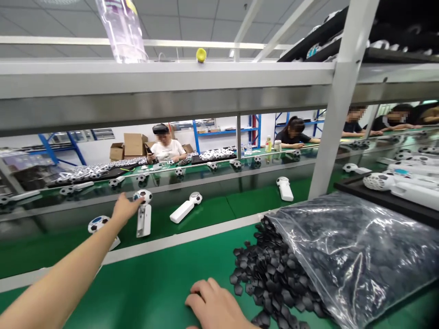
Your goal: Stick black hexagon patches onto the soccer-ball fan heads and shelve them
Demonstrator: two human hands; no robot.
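Observation:
My left hand (pixel 127 209) is stretched out over the green conveyor belt. Its fingertips touch the football-patterned head of a white handheld device (pixel 144 221), and the thumb stands apart from it. That device lies with its open handle towards me. Under my forearm, a second football-headed device (pixel 99 224) is partly hidden. My right hand (pixel 219 305) rests on the green worktop (pixel 154 283), fingers loosely bent and apart, with nothing seen in them. Just right of it, a heap of small black pentagon pieces (pixel 274 269) spills from a clear plastic bag (pixel 363 246).
More white devices (pixel 187 208) lie along the belt. At right, a black tray (pixel 353 187) holds several devices beside a white post (pixel 339 100). A shelf beam (pixel 164 87) crosses overhead, bearing a bottle (pixel 121 32). Several people (pixel 166 148) sit across the line.

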